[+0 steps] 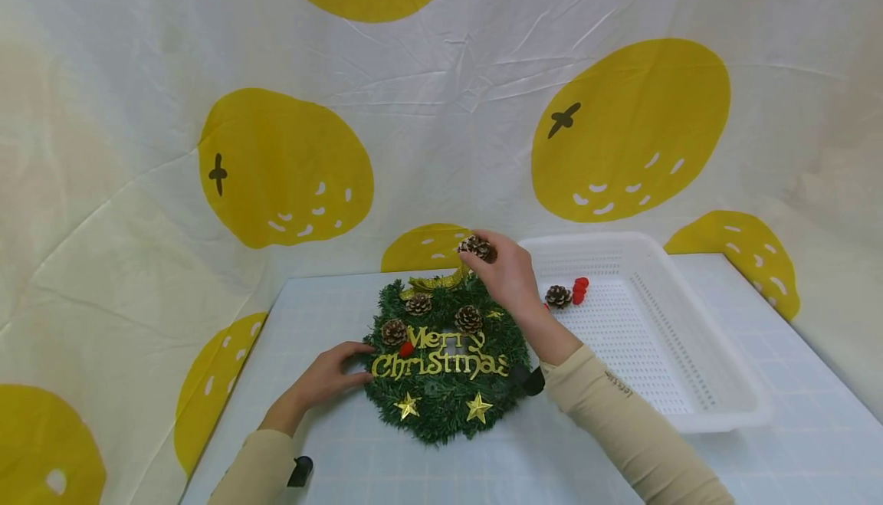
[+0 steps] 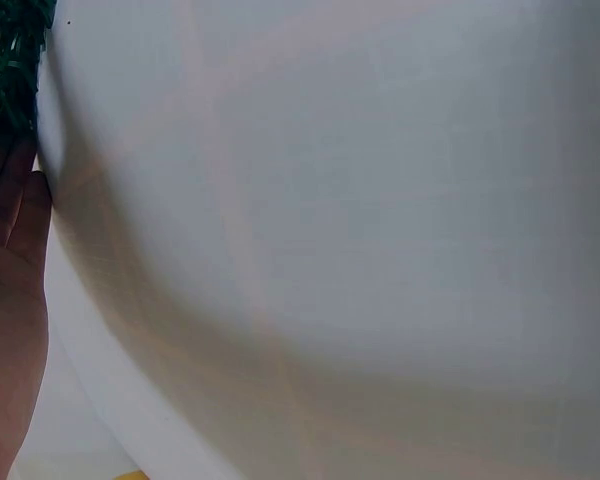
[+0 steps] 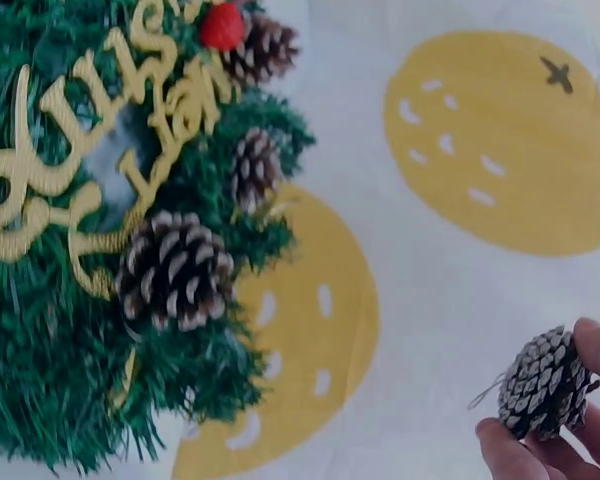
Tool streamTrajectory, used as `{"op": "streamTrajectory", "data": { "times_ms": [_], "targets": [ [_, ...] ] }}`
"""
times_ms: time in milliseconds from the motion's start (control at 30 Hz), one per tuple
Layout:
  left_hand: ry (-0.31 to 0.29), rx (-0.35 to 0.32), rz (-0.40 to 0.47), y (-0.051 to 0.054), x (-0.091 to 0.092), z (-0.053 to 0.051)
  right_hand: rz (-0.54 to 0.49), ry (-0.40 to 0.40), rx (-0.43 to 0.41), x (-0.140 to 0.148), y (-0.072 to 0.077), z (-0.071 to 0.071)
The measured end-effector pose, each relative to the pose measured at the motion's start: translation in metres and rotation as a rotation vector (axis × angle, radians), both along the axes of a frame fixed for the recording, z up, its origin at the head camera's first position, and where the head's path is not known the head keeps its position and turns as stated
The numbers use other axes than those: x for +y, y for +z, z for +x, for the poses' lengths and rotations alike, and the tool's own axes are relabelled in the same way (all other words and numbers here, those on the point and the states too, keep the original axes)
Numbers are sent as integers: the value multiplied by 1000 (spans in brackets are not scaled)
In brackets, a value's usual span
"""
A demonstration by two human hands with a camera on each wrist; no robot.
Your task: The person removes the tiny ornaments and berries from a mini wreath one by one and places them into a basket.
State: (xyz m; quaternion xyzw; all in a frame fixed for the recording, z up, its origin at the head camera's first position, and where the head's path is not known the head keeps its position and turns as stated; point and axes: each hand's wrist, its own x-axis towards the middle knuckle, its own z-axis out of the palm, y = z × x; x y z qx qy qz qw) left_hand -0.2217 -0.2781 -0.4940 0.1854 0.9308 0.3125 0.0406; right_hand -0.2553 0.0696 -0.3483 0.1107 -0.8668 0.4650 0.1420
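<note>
A green wreath [image 1: 441, 405] lies on the table, bearing a gold "Merry Christmas" sign [image 1: 439, 365], gold stars [image 1: 478, 408], several pinecones [image 1: 468, 319] and a red berry [image 1: 405, 349]. My right hand [image 1: 507, 271] pinches a white-tipped pinecone [image 3: 545, 385] above the wreath's upper right; a thin wire loop sticks out of the pinecone in the right wrist view. At the wreath's left edge, my left hand [image 1: 329, 375] touches the greenery with its fingers fairly straight. The left wrist view shows those fingers [image 2: 10, 200] against the wreath's needles.
A white perforated basket [image 1: 717, 367] stands on the right of the table, holding a pinecone [image 1: 558, 296] and red berries [image 1: 580, 290]. Behind the table hangs a white cloth [image 1: 455, 145] printed with yellow fruit. A pale checked cloth [image 1: 331, 459] covers the table.
</note>
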Motion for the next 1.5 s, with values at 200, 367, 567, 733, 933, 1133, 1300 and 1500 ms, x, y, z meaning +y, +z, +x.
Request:
{"op": "streamTrajectory", "data": {
  "times_ms": [200, 367, 567, 733, 933, 1133, 1300, 1500],
  "targets": [
    [-7, 4, -4, -2, 0, -1, -15, -42, -16, 15, 1, -7],
    [-12, 10, -6, -3, -1, -1, -7, -59, -31, 25, -1, -12],
    [-9, 11, -13, -3, -1, -2, -1, -74, -64, 37, -5, -18],
    [-8, 13, -14, -3, -2, -2, 14, -100, -67, 46, -5, -23],
    [-12, 16, -14, -4, -3, -2, 33, -130, -80, 61, -8, -30],
    [-19, 13, -11, -4, -3, -2, 45, -171, -128, 82, -15, -36],
    [-16, 13, -12, -3, -3, -2, 32, -242, -200, 101, -27, -42],
    [-21, 7, -9, -2, -2, -1, 29, -299, -267, 120, -39, -47]
  ]
}}
